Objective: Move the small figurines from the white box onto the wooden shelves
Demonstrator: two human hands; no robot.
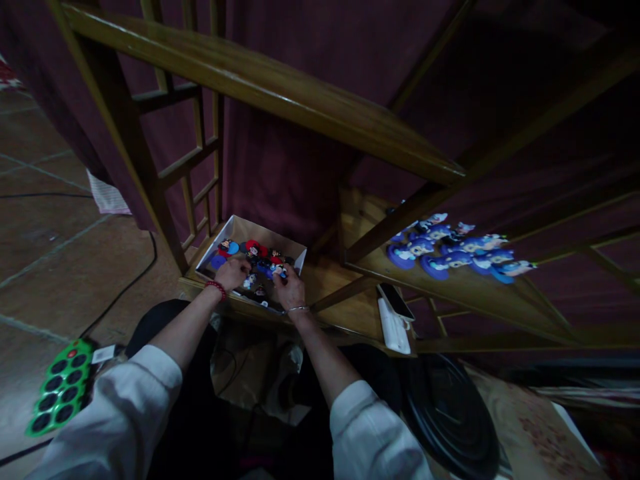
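Observation:
A shallow white cardboard box [274, 235] sits on a low wooden shelf and holds several small toy figurines [255, 251] in red, black and blue. My left hand [233, 273], with a red bead bracelet at the wrist, reaches into its left side. The fingers there are curled down among the figurines, and what they grip is hidden. At the box's right side, my right hand [291, 289] has its thumb and fingers closed around a small blue and white figurine [279, 271]. A white and dark figurine [250, 281] lies between the two hands.
Several blue-purple figurines [453, 250] on round bases stand on a raised wooden shelf to the right. Below it lie a phone [395, 301] and a white object [394, 328]. A wooden rail [260, 83] crosses above. A green power strip [61, 387] rests on the floor.

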